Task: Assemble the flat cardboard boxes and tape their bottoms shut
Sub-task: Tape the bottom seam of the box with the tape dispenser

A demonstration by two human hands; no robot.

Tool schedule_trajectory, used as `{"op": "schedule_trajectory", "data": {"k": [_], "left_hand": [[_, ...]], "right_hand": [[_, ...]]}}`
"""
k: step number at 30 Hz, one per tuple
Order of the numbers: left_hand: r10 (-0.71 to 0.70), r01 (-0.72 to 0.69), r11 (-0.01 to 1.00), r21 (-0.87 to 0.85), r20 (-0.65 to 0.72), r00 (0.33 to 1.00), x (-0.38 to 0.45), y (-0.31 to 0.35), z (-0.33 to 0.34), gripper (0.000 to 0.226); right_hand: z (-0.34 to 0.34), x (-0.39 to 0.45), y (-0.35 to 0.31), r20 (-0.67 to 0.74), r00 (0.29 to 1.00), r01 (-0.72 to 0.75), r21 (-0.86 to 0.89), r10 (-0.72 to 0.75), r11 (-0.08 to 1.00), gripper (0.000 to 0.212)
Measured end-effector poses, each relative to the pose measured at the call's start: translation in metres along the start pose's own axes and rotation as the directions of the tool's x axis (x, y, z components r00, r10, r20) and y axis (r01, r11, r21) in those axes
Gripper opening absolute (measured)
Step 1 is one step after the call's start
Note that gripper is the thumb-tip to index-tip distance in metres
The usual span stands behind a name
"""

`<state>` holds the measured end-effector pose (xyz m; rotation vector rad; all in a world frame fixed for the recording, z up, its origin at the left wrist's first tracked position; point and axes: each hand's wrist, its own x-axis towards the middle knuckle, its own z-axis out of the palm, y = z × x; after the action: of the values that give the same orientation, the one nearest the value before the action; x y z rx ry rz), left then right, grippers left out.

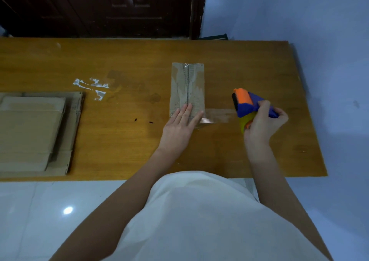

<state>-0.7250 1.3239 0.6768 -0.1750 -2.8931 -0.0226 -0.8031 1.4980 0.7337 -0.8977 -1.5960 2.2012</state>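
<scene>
While your left hand (180,120) lies flat with straight fingers on the near end of the small brown cardboard box (187,88), you hold the box down near the middle of the orange-brown wooden tabletop (249,65), somewhat toward its right edge. Its upturned face shows a centre seam running away from you, with glossy clear tape already over it and a crumpled tape end at the far edge. So the lengthwise seal on this bottom looks done.

Your right hand (263,120) has its grip clamped round the handle of the blue and orange tape dispenser (251,106), fingers curled about it, just right of the box. A strip of clear tape (218,115) stretches from the dispenser across to the near end of the box, where your left fingers pin it. I judge this a crosswise strip in progress; it is not yet cut, and its free length is not yet pressed down.

What remains after that is larger. A stack of flat brown cardboard sheets (34,132) lies at the left edge of the tabletop, toward the near-left corner, well apart from your hands, unfolded and untaped. How many are in it I cannot tell. Shreds of clear tape (91,86) cling to the tabletop just beyond that stack.
</scene>
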Motion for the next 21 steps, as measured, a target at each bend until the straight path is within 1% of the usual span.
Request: {"op": "schedule_trajectory", "data": {"k": [1,3,5,7,12,16,21], "left_hand": [[-0.002,0.002,1.000,-0.008,-0.006,1.000,0.001,0.000,0.000,0.078],[-0.009,0.009,1.000,-0.017,-0.005,1.000,0.002,0.001,0.000,0.079],[-0.016,0.016,1.000,-0.009,0.011,1.000,0.000,0.002,0.001,0.081],[-0.022,0.022,1.000,-0.006,0.008,1.000,-0.001,0.002,0.004,0.082],[-0.015,0.014,1.000,-0.021,-0.049,0.999,0.000,0.003,0.009,0.075],[-0.037,0.029,0.996,-0.087,-0.091,0.995,0.001,0.004,0.009,0.062],[-0.057,0.043,0.992,-0.118,-0.114,0.992,0.003,0.005,0.010,0.057]], "right_hand": [[-0.004,0.000,0.001,0.044,0.994,0.100,-0.086,-0.097,0.991,0.034],[-0.009,-0.004,0.004,0.206,0.943,0.306,-0.216,-0.263,0.927,0.037],[-0.011,-0.008,0.005,0.347,0.871,0.447,-0.266,-0.348,0.854,0.041],[-0.011,-0.010,0.006,0.444,0.811,0.537,-0.306,-0.382,0.786,0.043],[-0.008,-0.006,0.017,0.564,0.750,0.602,-0.364,-0.346,0.711,0.045],[0.004,-0.008,0.029,0.656,0.678,0.675,-0.377,-0.332,0.634,0.042],[0.019,-0.005,0.033,0.702,0.624,0.741,-0.390,-0.345,0.547,0.039]]}}
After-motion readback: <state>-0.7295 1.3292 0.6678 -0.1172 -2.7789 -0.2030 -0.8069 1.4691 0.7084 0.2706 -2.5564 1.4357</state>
